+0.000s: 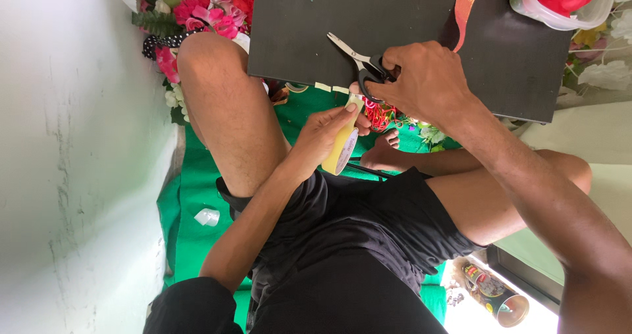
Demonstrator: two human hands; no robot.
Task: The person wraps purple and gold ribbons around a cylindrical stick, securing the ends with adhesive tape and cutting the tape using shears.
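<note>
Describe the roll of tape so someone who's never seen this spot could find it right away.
Start at the dark board resting over the seated person's knees. Just below its near edge, above the green mat, the left hand pinches the tape roll. It is the only pale yellow ring there, unlike the metal scissors in the right hand.

- The dark tabletop (296,31) is mostly bare left of the scissors (361,64); a hand could pass there freely.
- Right of the scissors, the right hand (421,80) covers the tabletop's near edge.
- Far right of the scissors, a clear tub (559,8) with red contents fills the tabletop corner, and an orange strip (464,14) lies nearer the scissors.
- Below the scissors, the left hand (329,133) with a tape roll (342,149) fills the gap between the knees.
- Left of the scissors, a raised knee (210,64) meets the tabletop edge, with flowers (210,8) crowding behind it.
- Further left, a pale wall (72,156) closes that side.
</note>
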